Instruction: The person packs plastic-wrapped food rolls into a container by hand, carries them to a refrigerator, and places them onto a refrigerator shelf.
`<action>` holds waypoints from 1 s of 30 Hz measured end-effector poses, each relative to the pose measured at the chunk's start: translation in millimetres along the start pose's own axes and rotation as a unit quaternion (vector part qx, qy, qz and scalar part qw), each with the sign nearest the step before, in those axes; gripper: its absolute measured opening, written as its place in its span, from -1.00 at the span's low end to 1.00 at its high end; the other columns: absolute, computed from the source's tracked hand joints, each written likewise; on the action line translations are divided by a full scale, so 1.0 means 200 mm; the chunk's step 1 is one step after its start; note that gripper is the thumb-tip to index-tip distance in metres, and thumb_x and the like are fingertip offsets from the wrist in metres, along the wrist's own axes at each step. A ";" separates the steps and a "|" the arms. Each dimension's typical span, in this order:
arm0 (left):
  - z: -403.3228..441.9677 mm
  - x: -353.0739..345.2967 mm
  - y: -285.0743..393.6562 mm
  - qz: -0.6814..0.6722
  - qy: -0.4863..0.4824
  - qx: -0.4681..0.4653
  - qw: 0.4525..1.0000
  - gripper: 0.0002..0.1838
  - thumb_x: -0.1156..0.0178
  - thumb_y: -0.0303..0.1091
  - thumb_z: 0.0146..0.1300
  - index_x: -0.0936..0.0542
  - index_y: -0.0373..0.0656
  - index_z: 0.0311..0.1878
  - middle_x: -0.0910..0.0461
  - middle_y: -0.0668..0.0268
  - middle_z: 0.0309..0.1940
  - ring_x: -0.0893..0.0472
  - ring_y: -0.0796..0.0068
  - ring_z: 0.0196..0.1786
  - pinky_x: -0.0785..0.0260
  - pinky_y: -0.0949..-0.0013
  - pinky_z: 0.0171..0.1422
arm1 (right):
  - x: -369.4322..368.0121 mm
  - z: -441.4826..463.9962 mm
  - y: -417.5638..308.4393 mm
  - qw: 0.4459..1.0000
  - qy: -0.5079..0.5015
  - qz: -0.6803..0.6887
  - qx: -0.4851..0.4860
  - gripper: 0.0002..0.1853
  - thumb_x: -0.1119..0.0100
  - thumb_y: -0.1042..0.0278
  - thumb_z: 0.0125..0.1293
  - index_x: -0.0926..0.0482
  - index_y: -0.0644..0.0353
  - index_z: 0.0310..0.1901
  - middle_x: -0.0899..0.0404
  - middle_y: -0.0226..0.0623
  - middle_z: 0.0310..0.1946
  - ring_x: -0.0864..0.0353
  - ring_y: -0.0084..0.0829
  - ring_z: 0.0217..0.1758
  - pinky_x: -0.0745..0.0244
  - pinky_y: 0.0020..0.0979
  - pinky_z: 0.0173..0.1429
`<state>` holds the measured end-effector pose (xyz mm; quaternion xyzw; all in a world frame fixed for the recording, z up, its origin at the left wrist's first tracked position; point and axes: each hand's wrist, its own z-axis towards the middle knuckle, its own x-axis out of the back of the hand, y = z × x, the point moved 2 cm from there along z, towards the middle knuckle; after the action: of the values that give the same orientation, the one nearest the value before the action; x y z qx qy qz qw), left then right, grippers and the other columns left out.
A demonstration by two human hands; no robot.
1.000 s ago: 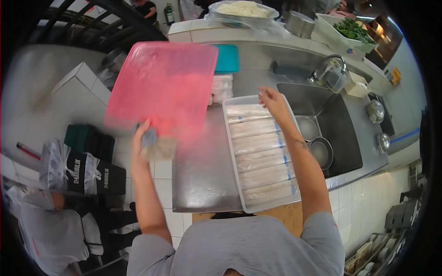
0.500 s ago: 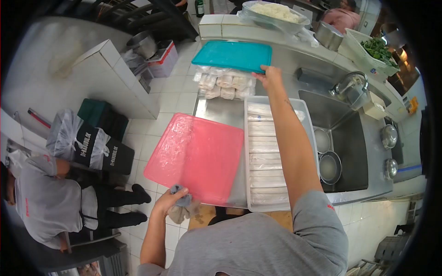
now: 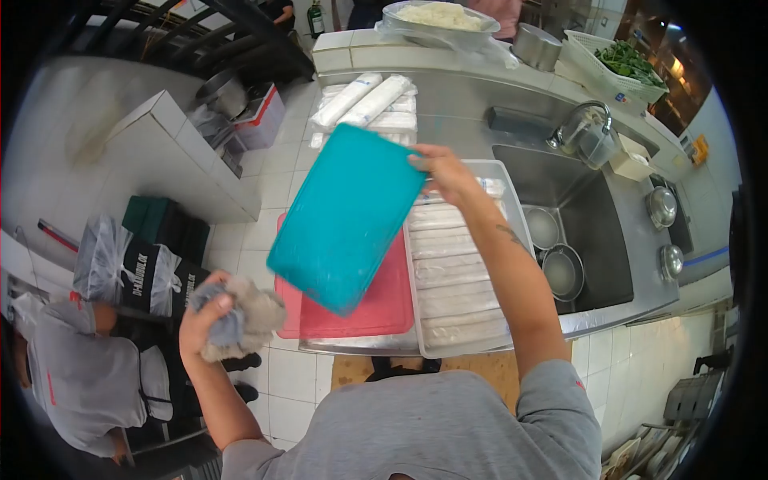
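Note:
A teal plastic lid (image 3: 348,216) is in the air, tilted, with my right hand (image 3: 444,170) gripping its right corner. Below it a pink-red lid (image 3: 384,304) lies on the steel counter, partly covered from view. My left hand (image 3: 206,320), out past the counter's left side, is closed round a crumpled grey and beige cloth (image 3: 248,320). Right of the pink-red lid stands a white tray (image 3: 418,316) filled with a row of long, wrapped white packs (image 3: 456,276). More wrapped packs (image 3: 368,104) are stacked at the far end of the counter.
The sink (image 3: 592,240) on the right holds metal bowls (image 3: 564,272) under a faucet (image 3: 588,120). On the back ledge are a bowl of white food (image 3: 440,16), a pot (image 3: 536,46) and a basket of greens (image 3: 620,68). A person in grey (image 3: 96,368) stands at left.
My right hand has lifted the teal lid off the stacked packs and brought it nearer, over the pink-red lid. My left hand has let go of the pink-red lid and moved left with the cloth.

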<state>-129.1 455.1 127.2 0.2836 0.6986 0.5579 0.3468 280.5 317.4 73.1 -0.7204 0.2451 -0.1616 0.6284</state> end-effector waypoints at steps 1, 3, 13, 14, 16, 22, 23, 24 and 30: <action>0.04 0.01 0.00 -0.015 0.035 -0.016 0.999 -0.57 -0.31 -0.18 0.07 -0.51 -0.22 -0.04 -0.53 0.36 -0.30 -0.53 0.56 -0.26 -0.38 0.47 -0.16 | -0.08 0.04 0.03 0.999 -0.031 -0.022 -0.015 -0.65 -0.12 0.35 0.31 -0.52 0.22 0.11 -0.60 -0.33 -0.29 -0.52 -0.49 -0.34 -0.42 -0.43 -0.36; 0.16 0.05 -0.07 -0.043 0.108 -0.048 0.992 -0.56 -0.31 -0.15 0.11 -0.50 -0.21 -0.03 -0.53 0.36 -0.28 -0.53 0.55 -0.25 -0.38 0.47 -0.15 | -0.26 0.12 0.12 0.994 -0.049 -0.093 -0.042 -0.62 -0.13 0.33 0.31 -0.49 0.18 0.15 -0.60 -0.31 -0.24 -0.51 -0.48 -0.31 -0.43 -0.37 -0.32; 0.44 -0.31 -0.77 0.612 -0.033 -0.044 0.789 -0.22 -0.44 0.03 -0.16 -0.42 0.11 0.21 -0.33 0.09 0.18 -0.32 0.02 0.25 -0.16 -0.20 0.22 | -0.22 0.00 0.26 0.894 -0.098 -0.366 0.240 -0.54 -0.13 0.37 0.29 -0.40 0.16 0.23 -0.38 -0.03 0.11 -0.47 -0.08 0.10 -0.42 -0.26 0.18; 0.45 -0.35 -0.74 0.596 -0.051 -0.024 0.801 -0.19 -0.45 0.04 -0.19 -0.42 0.14 0.22 -0.34 0.10 0.18 -0.31 0.00 0.27 -0.14 -0.23 0.24 | -0.09 -0.06 0.22 0.906 -0.091 -0.355 0.212 -0.56 -0.13 0.38 0.29 -0.42 0.15 0.21 -0.40 -0.05 0.09 -0.49 -0.11 0.08 -0.46 -0.30 0.13; 0.48 -0.40 -0.62 0.621 -0.099 -0.028 0.777 -0.21 -0.42 0.00 -0.15 -0.41 0.06 0.23 -0.34 0.06 0.19 -0.33 -0.02 0.23 -0.18 -0.22 0.21 | 0.20 -0.21 0.20 0.898 0.025 -0.370 0.236 -0.66 -0.12 0.40 0.26 -0.52 0.22 0.07 -0.52 -0.01 -0.08 -0.51 -0.07 -0.02 -0.41 -0.25 0.13; 0.84 -0.87 -0.42 0.518 -0.119 -0.263 0.805 -0.48 -0.30 -0.25 0.06 -0.46 -0.30 0.08 -0.44 0.01 0.02 -0.43 -0.02 0.09 -0.25 0.03 0.18 | 0.67 -0.61 0.36 0.909 0.242 -0.306 0.146 -0.74 -0.04 0.49 0.28 -0.56 0.24 -0.01 -0.60 -0.25 -0.34 -0.57 -0.39 -0.30 -0.47 -0.38 -0.17; 0.95 -0.99 -0.43 0.513 -0.139 -0.321 0.784 -0.50 -0.30 -0.27 0.06 -0.47 -0.28 0.06 -0.44 0.04 0.00 -0.44 0.01 0.08 -0.26 0.04 0.18 | 0.68 -0.64 0.40 0.937 0.242 -0.218 0.127 -0.75 -0.04 0.50 0.27 -0.56 0.24 -0.02 -0.60 -0.30 -0.38 -0.57 -0.47 -0.35 -0.47 -0.42 -0.23; 1.07 -1.11 -0.48 0.506 -0.158 -0.378 0.759 -0.52 -0.30 -0.29 0.07 -0.47 -0.27 0.05 -0.45 0.06 -0.01 -0.45 0.04 0.07 -0.26 0.06 0.18 | 0.60 -0.66 0.38 0.950 0.230 -0.189 0.091 -0.75 -0.04 0.51 0.28 -0.56 0.24 -0.02 -0.56 -0.37 -0.43 -0.51 -0.61 -0.43 -0.43 -0.55 -0.32; 1.51 -1.50 -0.75 0.685 -0.200 -0.337 0.614 -0.48 -0.31 -0.26 0.02 -0.46 -0.19 0.07 -0.51 0.12 -0.01 -0.47 0.17 0.11 -0.22 0.08 0.24 | 0.51 -0.60 0.51 0.986 0.144 -0.080 -0.011 -0.70 -0.02 0.39 0.35 -0.48 0.33 0.05 -0.57 -0.28 -0.34 -0.56 -0.55 -0.36 -0.44 -0.53 -0.32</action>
<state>291.1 362.9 -10.8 0.6474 -0.0224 0.7589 0.0664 285.6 152.7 -15.6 -0.7135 0.2767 -0.3107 0.5638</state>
